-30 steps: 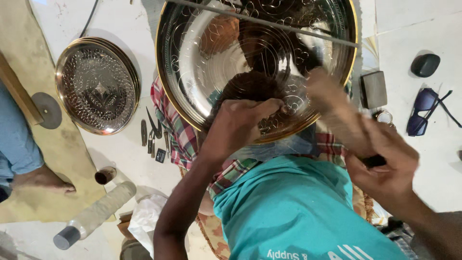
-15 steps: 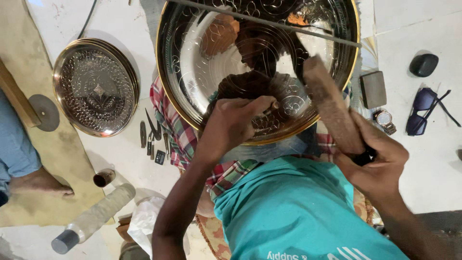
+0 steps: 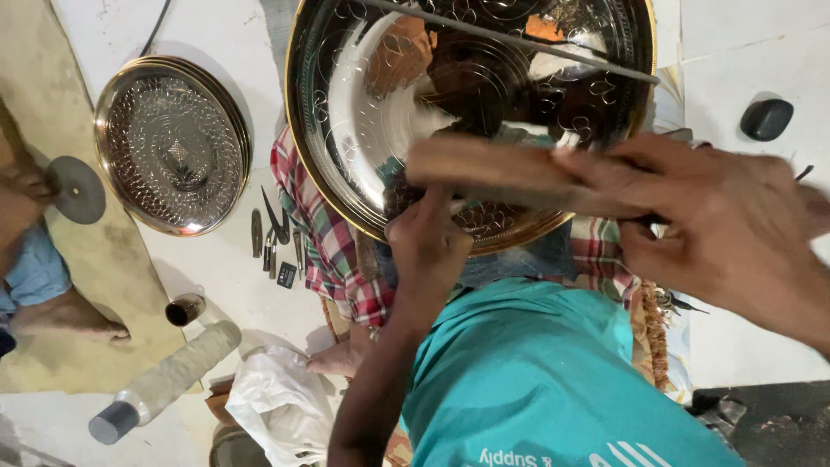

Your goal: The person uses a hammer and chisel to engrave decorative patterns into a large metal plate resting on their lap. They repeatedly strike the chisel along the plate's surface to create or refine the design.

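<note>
A large shiny engraved metal tray [image 3: 346, 104] with a gold rim rests tilted on my lap over a checked cloth [image 3: 324, 246]. My left hand [image 3: 428, 255] is against the tray's lower part, its fingers pinched on what looks like a small dark tool, mostly hidden. My right hand [image 3: 726, 225] grips a brown wooden stick [image 3: 493, 169]. The stick is blurred and lies level across the tray, just above my left hand. A thin metal rod [image 3: 519, 43] crosses the tray's upper part.
A smaller engraved tray [image 3: 173, 143] lies on the floor at left, with several small metal tools [image 3: 277, 238] beside the cloth. Nearby are a small cup [image 3: 184, 309], a bottle [image 3: 164, 380], a white bag [image 3: 277, 402] and a black object [image 3: 766, 118]. Another person's foot [image 3: 65, 318] is at far left.
My right hand has swung the wooden stick from a slanted position at the right to level over my left hand. My left hand has stayed at the tray.
</note>
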